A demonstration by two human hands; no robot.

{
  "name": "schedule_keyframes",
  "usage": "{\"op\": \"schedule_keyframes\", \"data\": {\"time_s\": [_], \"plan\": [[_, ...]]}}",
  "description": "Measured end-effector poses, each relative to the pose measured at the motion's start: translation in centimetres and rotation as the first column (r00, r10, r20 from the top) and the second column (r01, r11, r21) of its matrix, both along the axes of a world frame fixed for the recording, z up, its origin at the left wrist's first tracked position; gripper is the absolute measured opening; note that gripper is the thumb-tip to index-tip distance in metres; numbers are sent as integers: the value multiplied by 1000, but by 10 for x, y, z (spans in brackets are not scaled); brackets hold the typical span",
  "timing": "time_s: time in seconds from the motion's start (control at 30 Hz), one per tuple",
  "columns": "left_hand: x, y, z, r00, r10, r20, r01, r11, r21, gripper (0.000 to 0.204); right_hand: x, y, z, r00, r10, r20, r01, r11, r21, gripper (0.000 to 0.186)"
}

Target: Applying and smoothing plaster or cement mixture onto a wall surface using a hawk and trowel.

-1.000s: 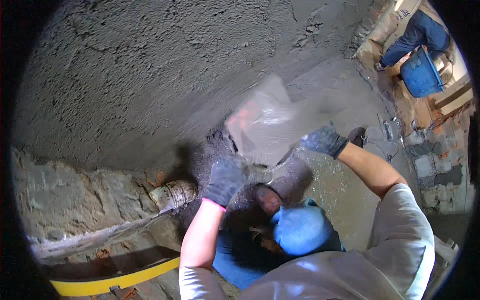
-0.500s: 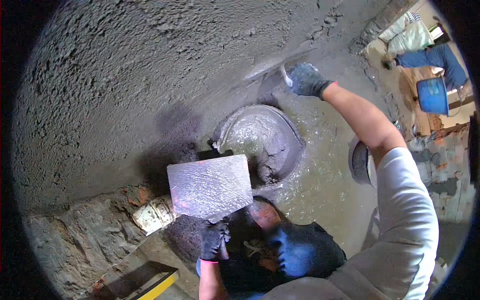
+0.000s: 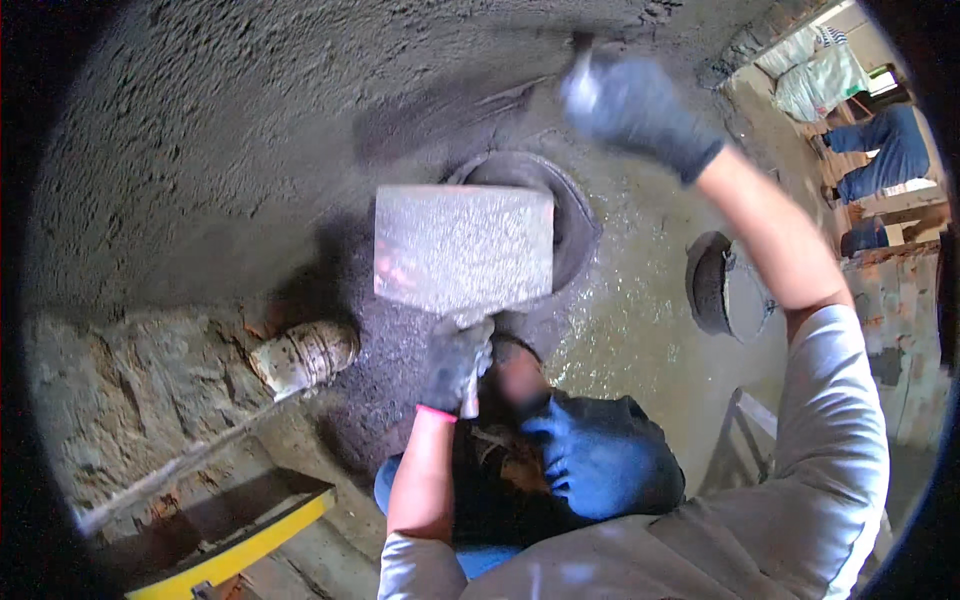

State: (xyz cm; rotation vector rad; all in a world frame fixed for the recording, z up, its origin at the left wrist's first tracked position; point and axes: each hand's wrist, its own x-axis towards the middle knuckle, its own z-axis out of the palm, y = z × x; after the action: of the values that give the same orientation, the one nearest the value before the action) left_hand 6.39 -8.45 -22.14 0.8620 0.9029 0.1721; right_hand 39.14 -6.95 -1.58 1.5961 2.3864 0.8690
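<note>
My left hand (image 3: 458,362), in a dark glove, is closed round the handle of a plasterer's hawk (image 3: 465,250). Its flat rectangular plate is coated with wet grey film and covers part of a round mortar tub (image 3: 577,215). Up at the rough grey plastered wall (image 3: 230,170), my gloved right hand (image 3: 640,112) is closed on a trowel (image 3: 582,88). Motion smears this hand, and the pale handle shows better than the blade. A darker, smoother band of wet mortar (image 3: 440,128) runs along the wall left of it.
Wet grey floor (image 3: 640,300) surrounds the tub, with a second bucket (image 3: 745,295) at right. A pale pipe end (image 3: 305,357) juts out at lower left, above a yellow-edged bar (image 3: 240,545). At far right a co-worker's jeans-clad legs (image 3: 885,155) stand near white sacks (image 3: 820,85).
The hawk has moved up and right, over the tub. My right hand has lifted higher along the wall, leaving a smoothed band. The co-worker's legs and blue bucket have shifted.
</note>
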Motion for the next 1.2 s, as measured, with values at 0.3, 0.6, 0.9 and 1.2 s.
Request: {"op": "schedule_keyframes", "data": {"time_s": [0.3,0.6,0.9,1.2], "plan": [[-109,22,-48,978,-72,197,97,988,-120,19,-43,-63,-60,884,-385,-265,161,783,-600,47],[-150,-1,-94,719,-613,-328,691,684,235,21,4,-5,-149,938,-263,226,346,727,-593,23],[-84,-61,-104,502,-769,-396,838,319,443,57,-65,-5,-182,879,13,477,365,626,-689,23],[-87,-73,-96,700,-646,-304,706,562,431,54,-96,-38,-133,926,246,287,101,571,-815,18]]}}
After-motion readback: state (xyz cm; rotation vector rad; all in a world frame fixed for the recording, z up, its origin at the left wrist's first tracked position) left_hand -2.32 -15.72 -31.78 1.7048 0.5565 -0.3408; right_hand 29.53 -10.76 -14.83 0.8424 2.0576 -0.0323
